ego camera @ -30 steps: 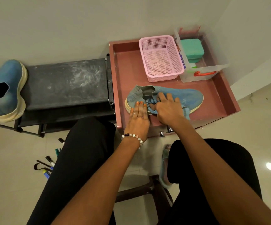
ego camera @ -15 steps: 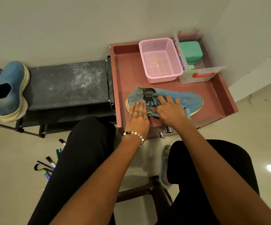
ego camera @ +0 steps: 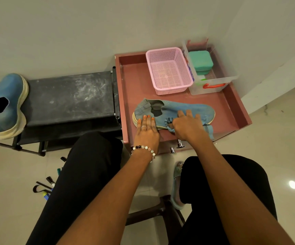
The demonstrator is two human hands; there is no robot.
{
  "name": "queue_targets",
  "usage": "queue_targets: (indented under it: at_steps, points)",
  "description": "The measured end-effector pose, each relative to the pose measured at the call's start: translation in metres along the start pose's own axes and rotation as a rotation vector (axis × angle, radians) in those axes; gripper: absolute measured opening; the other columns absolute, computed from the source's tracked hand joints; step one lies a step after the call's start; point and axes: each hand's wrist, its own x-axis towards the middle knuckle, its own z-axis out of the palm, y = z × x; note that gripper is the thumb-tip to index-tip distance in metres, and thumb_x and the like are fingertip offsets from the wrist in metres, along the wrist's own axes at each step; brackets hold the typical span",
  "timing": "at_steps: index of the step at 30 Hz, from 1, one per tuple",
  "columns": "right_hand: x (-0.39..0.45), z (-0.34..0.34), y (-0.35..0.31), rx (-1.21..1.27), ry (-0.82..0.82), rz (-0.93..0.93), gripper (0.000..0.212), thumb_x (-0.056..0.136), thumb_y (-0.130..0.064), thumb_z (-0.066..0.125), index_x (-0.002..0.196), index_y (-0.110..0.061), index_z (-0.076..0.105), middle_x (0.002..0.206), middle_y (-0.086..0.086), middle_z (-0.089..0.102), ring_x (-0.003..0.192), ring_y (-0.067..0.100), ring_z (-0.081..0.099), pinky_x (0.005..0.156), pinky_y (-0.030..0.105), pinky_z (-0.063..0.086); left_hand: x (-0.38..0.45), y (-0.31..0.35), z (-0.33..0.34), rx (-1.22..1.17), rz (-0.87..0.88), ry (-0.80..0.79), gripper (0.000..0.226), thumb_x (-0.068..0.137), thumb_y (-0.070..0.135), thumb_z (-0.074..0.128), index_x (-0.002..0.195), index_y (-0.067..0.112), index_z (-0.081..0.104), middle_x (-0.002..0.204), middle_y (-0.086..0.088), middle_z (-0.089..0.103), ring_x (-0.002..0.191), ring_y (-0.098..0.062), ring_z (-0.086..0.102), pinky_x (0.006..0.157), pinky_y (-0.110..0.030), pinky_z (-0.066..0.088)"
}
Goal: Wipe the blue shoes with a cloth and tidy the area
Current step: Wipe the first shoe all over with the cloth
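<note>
Two blue shoes are in view. One blue shoe [ego camera: 175,112] lies on its side in the dark red tray [ego camera: 231,103], with the toe toward the right and the heel toward the left. The second blue shoe [ego camera: 9,105] stands apart on the left end of the black rack [ego camera: 69,96], leaning against the wall. The left hand [ego camera: 146,131] rests flat on the heel part of the shoe in the tray, its fingers straight and close together, holding nothing, only pressing down. The right hand [ego camera: 187,126] lies on the middle of the same shoe with its fingers spread and slightly bent over one blue cloth [ego camera: 208,131], which is bunched under the palm and comes out on both sides; I cannot tell for sure if the thumb pinches the cloth or only presses it. At the back of the tray there are two containers side by side: one pink basket [ego camera: 169,71] and one clear plastic box [ego camera: 212,82], with one green case [ego camera: 200,61] inside the box. On the floor at the left, near the person's leg, lie several markers [ego camera: 49,181], partly hidden, so their number is not clear.
</note>
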Motion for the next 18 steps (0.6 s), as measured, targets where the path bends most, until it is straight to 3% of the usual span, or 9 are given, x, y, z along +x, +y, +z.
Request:
queue_targets:
  at_steps: [7, 14, 18]
  points:
    - [0.006, 0.006, -0.022, 0.019, 0.107, -0.082, 0.032, 0.098, -0.03, 0.038, 0.126, -0.03, 0.053, 0.143, 0.009, 0.028, 0.131, 0.033, 0.023, 0.1, 0.05, 0.027, 0.0, -0.002, -0.001, 0.008, 0.017, -0.016, 0.063, 0.099, 0.013, 0.031, 0.147, -0.008, -0.004, 0.157, -0.025, -0.002, 0.146, -0.038, -0.005, 0.119, -0.046, -0.003]
    - [0.002, -0.002, -0.014, 0.064, -0.016, 0.002, 0.033, 0.097, -0.038, 0.042, 0.124, -0.023, 0.054, 0.138, 0.009, 0.035, 0.131, 0.033, 0.027, 0.102, 0.049, 0.028, -0.001, -0.002, 0.0, -0.008, 0.015, -0.016, 0.064, 0.099, 0.012, 0.033, 0.147, -0.007, -0.005, 0.157, -0.024, -0.003, 0.146, -0.037, -0.005, 0.119, -0.045, -0.003]
    - [0.002, -0.003, -0.023, -0.01, 0.052, -0.029, 0.03, 0.097, -0.032, 0.041, 0.122, -0.024, 0.057, 0.139, 0.01, 0.034, 0.131, 0.034, 0.025, 0.101, 0.049, 0.028, 0.0, -0.002, 0.001, -0.009, 0.018, -0.006, 0.064, 0.099, 0.012, 0.032, 0.147, -0.008, -0.005, 0.157, -0.025, -0.003, 0.146, -0.038, -0.006, 0.119, -0.045, -0.002]
